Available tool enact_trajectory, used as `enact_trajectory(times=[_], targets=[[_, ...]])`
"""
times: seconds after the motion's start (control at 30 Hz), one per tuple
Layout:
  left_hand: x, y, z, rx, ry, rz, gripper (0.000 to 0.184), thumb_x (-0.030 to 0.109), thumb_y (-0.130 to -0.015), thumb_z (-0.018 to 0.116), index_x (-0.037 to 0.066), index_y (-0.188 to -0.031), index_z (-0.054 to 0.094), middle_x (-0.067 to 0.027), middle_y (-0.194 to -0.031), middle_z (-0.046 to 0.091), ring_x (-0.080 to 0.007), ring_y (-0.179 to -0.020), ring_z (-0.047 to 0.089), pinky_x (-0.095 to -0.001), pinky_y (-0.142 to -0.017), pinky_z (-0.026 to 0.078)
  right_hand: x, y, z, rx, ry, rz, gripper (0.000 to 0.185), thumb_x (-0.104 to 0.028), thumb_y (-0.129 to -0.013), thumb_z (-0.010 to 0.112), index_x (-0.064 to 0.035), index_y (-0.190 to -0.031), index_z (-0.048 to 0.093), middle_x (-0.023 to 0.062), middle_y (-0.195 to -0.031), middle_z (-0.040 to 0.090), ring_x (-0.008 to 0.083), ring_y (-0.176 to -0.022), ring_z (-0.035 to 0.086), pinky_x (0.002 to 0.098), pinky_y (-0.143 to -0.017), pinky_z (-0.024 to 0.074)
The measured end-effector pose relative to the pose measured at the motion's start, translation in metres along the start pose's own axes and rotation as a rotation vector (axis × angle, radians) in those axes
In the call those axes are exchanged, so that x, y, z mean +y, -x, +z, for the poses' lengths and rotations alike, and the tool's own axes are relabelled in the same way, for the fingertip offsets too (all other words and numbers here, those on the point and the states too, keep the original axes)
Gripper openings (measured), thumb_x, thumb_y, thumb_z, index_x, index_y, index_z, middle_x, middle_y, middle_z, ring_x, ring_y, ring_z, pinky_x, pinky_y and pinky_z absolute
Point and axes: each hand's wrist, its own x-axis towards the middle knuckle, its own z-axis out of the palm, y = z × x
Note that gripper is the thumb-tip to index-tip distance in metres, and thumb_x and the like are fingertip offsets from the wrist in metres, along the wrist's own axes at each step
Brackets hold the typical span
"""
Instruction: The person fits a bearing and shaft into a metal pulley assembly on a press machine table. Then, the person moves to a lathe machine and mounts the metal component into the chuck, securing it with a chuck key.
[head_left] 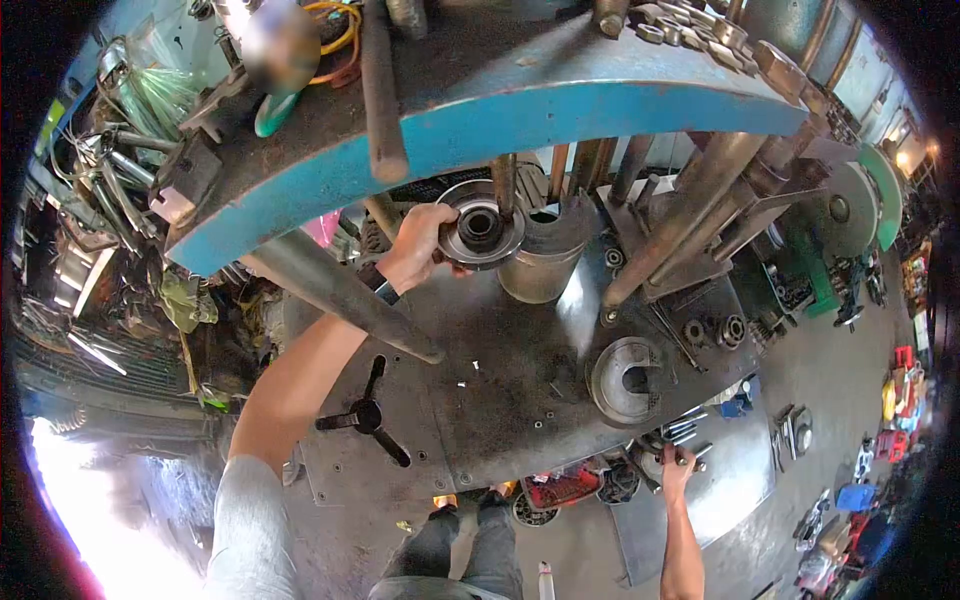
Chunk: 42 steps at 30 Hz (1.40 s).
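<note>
My left hand (418, 245) is closed on the rim of a round metal hub (480, 226) with a hollow centre. It holds the hub beside an upright steel rod and above the left part of a metal cylinder (540, 270). Fingers curled, my right hand (679, 463) grips a short metal bar at the lower right, near several other metal bars (684, 428). The far end of that bar is hard to make out. Between the two hands, a thick slotted steel ring (626, 381) lies on the metal worktable (480, 420).
A curved blue steel beam (540, 112) crosses above the table. A slanting steel rod (340, 290) passes in front of my left forearm. Small gears and bearings (731, 331) lie at the right. A red basket (564, 487) sits below the front edge.
</note>
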Motion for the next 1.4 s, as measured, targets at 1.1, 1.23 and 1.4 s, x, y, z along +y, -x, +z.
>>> enact_trajectory(times=[1.1,1.23,1.4], targets=[[-0.004,0.001,-0.001,-0.046,0.079,0.097,0.031,0.013,-0.091,0.044,-0.009,-0.11,0.053,-0.0193,-0.09,0.067,-0.0288,-0.065,0.068,-0.0421,-0.048,0.058,0.01,-0.007,0.006,0.045,-0.035,-0.13,0.035,-0.02,-0.091,0.063,0.0008,-0.063,0.059,0.0011,-0.056,0.053,0.0098,-0.053,0.046,0.0271,-0.051,0.0361],[-0.008,-0.001,-0.004,-0.042,0.086,0.118,0.025,0.011,-0.09,0.046,-0.01,-0.097,0.057,-0.0196,-0.083,0.066,-0.0294,-0.063,0.068,-0.0417,-0.046,0.057,-0.024,0.011,0.003,0.034,-0.067,0.008,0.029,-0.023,-0.087,0.067,0.004,-0.085,0.058,0.0059,-0.071,0.057,0.0128,-0.067,0.051,0.0297,-0.059,0.0418],[-0.03,-0.022,-0.027,0.054,-0.017,0.163,0.025,0.017,-0.089,0.051,-0.007,-0.089,0.06,-0.0159,-0.082,0.064,-0.0283,-0.059,0.063,-0.044,-0.048,0.055,-0.007,-0.002,-0.004,-0.07,0.116,-0.04,0.016,-0.012,-0.085,0.067,0.0033,-0.089,0.067,0.0077,-0.082,0.067,0.0153,-0.072,0.058,0.031,-0.069,0.0467]])
